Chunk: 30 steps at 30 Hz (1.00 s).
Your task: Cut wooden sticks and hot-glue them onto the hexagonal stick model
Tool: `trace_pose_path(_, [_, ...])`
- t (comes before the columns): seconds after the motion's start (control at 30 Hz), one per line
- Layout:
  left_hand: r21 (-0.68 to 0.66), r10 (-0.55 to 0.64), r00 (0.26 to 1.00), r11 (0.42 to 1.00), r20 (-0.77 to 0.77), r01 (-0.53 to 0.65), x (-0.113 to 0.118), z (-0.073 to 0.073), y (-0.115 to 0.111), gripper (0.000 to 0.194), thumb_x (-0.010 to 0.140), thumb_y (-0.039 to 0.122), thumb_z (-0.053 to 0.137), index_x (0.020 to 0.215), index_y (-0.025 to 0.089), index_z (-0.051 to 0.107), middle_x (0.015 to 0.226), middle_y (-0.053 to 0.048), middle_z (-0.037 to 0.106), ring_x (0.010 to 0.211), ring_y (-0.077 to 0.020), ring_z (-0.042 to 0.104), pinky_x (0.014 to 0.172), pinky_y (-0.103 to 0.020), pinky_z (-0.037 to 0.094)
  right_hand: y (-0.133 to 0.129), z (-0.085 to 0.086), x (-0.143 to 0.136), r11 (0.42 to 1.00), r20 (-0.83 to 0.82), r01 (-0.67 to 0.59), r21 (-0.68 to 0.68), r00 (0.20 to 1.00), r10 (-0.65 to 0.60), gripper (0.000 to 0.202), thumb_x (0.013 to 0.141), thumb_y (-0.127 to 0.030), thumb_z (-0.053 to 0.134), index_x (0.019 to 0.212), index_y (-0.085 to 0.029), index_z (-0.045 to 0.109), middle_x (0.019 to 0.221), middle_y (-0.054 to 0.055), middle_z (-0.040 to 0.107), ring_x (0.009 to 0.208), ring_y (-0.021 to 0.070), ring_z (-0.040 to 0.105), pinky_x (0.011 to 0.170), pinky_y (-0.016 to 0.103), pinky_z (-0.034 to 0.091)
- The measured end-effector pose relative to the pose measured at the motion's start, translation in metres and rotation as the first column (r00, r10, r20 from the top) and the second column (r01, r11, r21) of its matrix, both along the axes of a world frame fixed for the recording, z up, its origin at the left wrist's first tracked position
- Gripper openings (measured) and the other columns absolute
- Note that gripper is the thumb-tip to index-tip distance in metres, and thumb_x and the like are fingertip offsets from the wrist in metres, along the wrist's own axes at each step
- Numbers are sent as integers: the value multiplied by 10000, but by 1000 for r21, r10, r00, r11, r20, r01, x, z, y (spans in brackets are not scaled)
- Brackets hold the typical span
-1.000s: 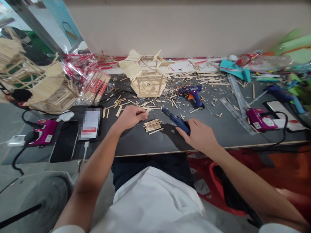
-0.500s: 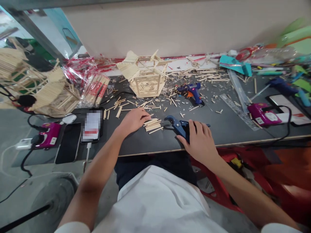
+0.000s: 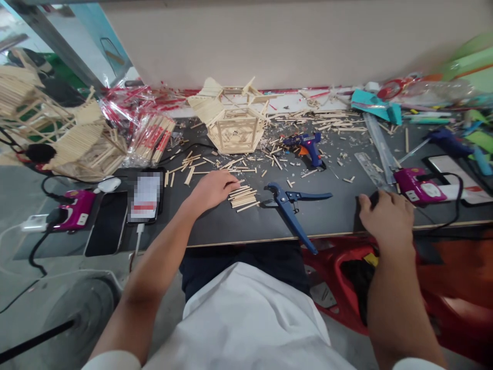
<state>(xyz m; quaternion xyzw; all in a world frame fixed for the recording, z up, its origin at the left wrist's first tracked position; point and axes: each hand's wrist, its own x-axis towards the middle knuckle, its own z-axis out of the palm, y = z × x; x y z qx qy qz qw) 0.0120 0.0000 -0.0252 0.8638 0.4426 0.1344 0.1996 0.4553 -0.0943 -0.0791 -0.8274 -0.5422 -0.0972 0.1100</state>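
My left hand (image 3: 215,191) rests on the grey worktop, loosely bent, its fingertips at the left ends of a small row of short wooden sticks (image 3: 243,198). No object shows in its grasp. Right of that row lies a blue ratchet cutter (image 3: 289,211), handles spread, one reaching past the table's front edge. No hand touches the cutter. My right hand (image 3: 388,213) is palm down farther right, thumb apart from the fingers, over the lower end of a clear plastic ruler (image 3: 370,169). Whether the fingers press on the ruler cannot be seen.
A stick-built lantern-like frame (image 3: 236,131) stands at the back, a blue glue gun (image 3: 308,146) beside it. Loose sticks and scraps litter the worktop. Left are phones (image 3: 145,198), a purple power socket (image 3: 75,209) and bagged sticks (image 3: 152,139). Another purple socket (image 3: 418,185) sits right.
My right hand has let go of the blue cutter and moved right, onto the ruler's lower end. The cutter now lies by itself. My left hand has stayed by the sticks.
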Motion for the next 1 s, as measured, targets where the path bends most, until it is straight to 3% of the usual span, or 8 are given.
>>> trace_pose_path(0.13, [-16,3,1000,1000,12,-2,2,-1,-1,291,1047,327,564,1029,166,806,1030,-94,790,967,-264,706,831,-342,479,-13,-7,-16,997,5,-64,49,998,63,574,996,-455,472,1262,2,696,1194,364,647,1217,503,583,996,615,430])
trace_pose_path(0.33, [-2,-41,992,999,120,42,-13,10,2,260,1026,317,594,1030,184,818,1049,-78,811,983,-243,734,892,-325,518,-34,-21,-52,938,-32,-233,258,968,250,511,988,-429,449,1225,-63,714,1188,271,688,1170,395,610,1036,585,464])
trace_pose_path(0.4, [99,121,987,986,110,-132,-29,17,6,240,1009,307,616,1041,197,827,1074,-81,811,1004,-261,734,917,-344,527,-41,-24,-61,906,-55,-258,337,955,292,430,1009,-374,463,1191,-96,735,1174,238,719,1125,356,647,1018,544,493])
trace_pose_path(0.47, [201,309,951,930,28,-308,-46,21,10,261,1011,288,596,1082,189,827,1096,-104,802,1040,-302,723,944,-397,528,-46,-24,-66,864,-79,-284,415,935,345,347,1013,-294,479,1138,-126,756,1132,197,753,1075,317,681,995,500,521])
trace_pose_path(0.6, [205,413,895,903,-171,-378,-63,22,15,254,1000,250,603,1095,180,828,1146,-119,786,1114,-328,699,969,-421,523,-45,-22,-68,809,-113,-302,504,906,408,274,987,-201,519,1056,-142,778,1077,163,774,1035,284,704,982,459,547])
trace_pose_path(0.73, [167,378,878,925,-293,-342,-56,14,16,230,972,217,616,1036,201,837,1133,-114,781,1099,-323,696,922,-407,525,-40,-19,-70,820,-125,-265,507,919,374,262,965,-198,530,1009,-164,786,1053,145,765,1034,289,705,976,476,551])
trace_pose_path(0.87, [234,376,893,918,-249,-321,-51,2,20,246,962,208,578,938,183,822,1029,-145,769,1008,-340,703,858,-428,523,-40,-18,-70,850,-151,-247,465,924,351,270,973,-219,510,1009,-175,774,1074,151,756,1062,298,699,998,496,543])
trace_pose_path(1.0, [284,361,910,912,-205,-297,-53,-5,24,215,943,180,574,867,192,776,989,-154,766,1016,-359,699,924,-484,495,-40,-11,-71,886,-194,-222,408,927,321,264,964,-265,506,998,-190,757,1082,158,758,1075,322,698,998,515,544])
